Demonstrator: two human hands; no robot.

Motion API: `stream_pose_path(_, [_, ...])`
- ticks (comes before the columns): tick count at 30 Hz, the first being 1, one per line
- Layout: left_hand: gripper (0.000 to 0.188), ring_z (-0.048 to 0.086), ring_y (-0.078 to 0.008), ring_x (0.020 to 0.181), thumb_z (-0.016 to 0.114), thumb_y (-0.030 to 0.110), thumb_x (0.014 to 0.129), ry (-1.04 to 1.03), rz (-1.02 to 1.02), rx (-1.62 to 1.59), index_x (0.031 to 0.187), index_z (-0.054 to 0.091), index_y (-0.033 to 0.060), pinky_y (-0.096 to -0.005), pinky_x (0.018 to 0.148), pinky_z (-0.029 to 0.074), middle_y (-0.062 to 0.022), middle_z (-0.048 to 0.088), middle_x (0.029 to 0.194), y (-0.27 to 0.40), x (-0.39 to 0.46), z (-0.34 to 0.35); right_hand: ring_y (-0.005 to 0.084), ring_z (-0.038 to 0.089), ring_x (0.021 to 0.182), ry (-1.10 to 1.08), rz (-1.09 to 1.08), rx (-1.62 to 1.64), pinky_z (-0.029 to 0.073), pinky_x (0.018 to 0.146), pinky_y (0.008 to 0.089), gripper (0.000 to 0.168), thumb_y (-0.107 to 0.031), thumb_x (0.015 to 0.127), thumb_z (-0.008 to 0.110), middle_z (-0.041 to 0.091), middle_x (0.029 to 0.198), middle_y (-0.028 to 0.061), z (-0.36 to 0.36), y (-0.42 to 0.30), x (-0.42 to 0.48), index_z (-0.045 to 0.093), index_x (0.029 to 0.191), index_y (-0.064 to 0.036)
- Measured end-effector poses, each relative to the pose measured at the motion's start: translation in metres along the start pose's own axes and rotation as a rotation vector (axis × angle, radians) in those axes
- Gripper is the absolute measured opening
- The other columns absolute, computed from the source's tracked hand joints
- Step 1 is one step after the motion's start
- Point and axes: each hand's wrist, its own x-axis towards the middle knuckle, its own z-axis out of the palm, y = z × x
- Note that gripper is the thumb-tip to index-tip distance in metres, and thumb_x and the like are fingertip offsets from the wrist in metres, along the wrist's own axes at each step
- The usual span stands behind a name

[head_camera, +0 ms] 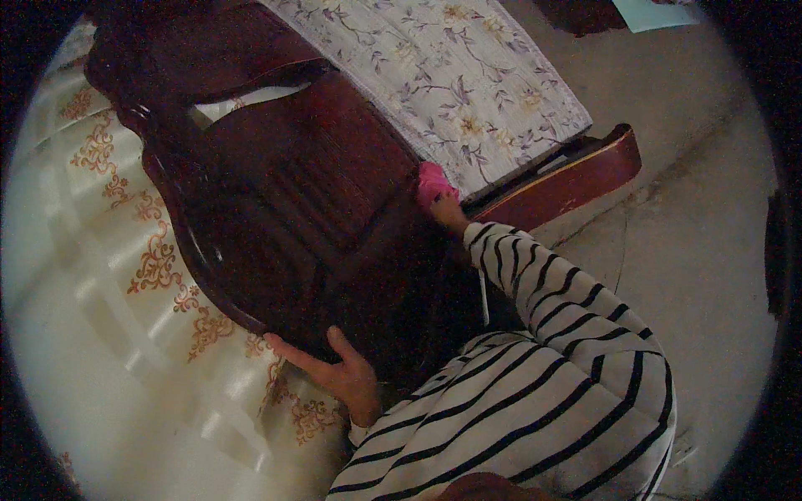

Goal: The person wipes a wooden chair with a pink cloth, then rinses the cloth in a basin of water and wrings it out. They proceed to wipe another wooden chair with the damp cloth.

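Observation:
A dark brown carved wooden sofa (301, 188) stretches out before me, its backrest with a wavy outer rail on the left. My right hand (448, 206) holds a crumpled pink cloth (433, 181) low on the backrest, beside the near corner of the seat. A floral seat cushion (463, 94) with a pale quilted cover lies right there. Lower down, my left hand (341, 369) rests at the near end of the backrest's outer rail, thumb and finger spread. Its other fingers are hidden.
Shiny cream curtain fabric (125, 300) with a brown scroll pattern hangs along the left. A reddish wooden armrest (564, 178) juts out to the right past the cushion. Grey floor (689, 206) with a crack lies further right. A pale blue item (655, 14) shows at the top right.

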Motion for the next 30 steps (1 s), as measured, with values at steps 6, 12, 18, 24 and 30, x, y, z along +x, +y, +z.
stream_pose_path(6, [0.08,0.017,-0.0366,0.143,0.059,0.013,0.088,-0.006,-0.008,-0.049,0.149,0.01,-0.004,-0.0405,0.117,0.013,-0.0275,0.015,0.153,-0.001,0.002,0.0,0.0372,0.044,0.116,0.103,0.086,0.355,0.029,0.102,0.0556,0.04,-0.021,0.09,0.047,0.052,0.124,0.0174,-0.013,0.017,-0.001,0.051,0.126,-0.004])
stream_pose_path(12, [0.079,0.017,-0.0382,0.143,0.058,0.016,0.09,-0.028,-0.002,-0.078,0.149,0.01,-0.0047,-0.0411,0.117,0.013,-0.0287,0.016,0.152,0.0,0.004,-0.005,0.0401,0.028,0.137,0.453,-0.213,0.739,0.017,0.114,0.0536,0.049,-0.02,0.087,0.05,0.04,0.14,0.0227,-0.137,-0.096,-0.114,0.045,0.131,0.0])
stream_pose_path(18, [0.079,0.016,-0.0388,0.143,0.057,0.014,0.09,-0.039,0.021,-0.018,0.148,0.008,-0.0053,-0.0414,0.117,0.012,-0.0292,0.014,0.153,0.002,0.006,-0.005,0.0387,0.035,0.133,0.352,-0.337,0.799,0.026,0.112,0.0515,0.046,-0.019,0.084,0.057,0.045,0.138,0.0175,-0.249,-0.108,-0.173,0.051,0.127,-0.004])
stream_pose_path(24, [0.08,0.015,-0.0374,0.143,0.057,0.01,0.088,-0.039,-0.039,0.013,0.149,0.008,-0.0053,-0.0414,0.117,0.011,-0.0285,0.013,0.153,0.007,0.002,-0.005,0.0342,0.054,0.112,0.537,-0.085,0.819,0.041,0.099,0.0455,0.036,-0.022,0.085,0.056,0.061,0.115,0.0154,-0.09,-0.034,-0.02,0.059,0.116,-0.006])
stream_pose_path(30, [0.082,0.015,-0.0366,0.143,0.059,0.008,0.085,-0.01,-0.022,-0.081,0.148,0.009,-0.0057,-0.0411,0.118,0.01,-0.0279,0.013,0.153,-0.004,0.002,0.0,0.0351,0.062,0.09,0.107,0.044,0.537,0.045,0.086,0.0494,0.025,-0.02,0.084,0.052,0.066,0.091,0.017,0.028,0.039,0.082,0.066,0.098,-0.005])
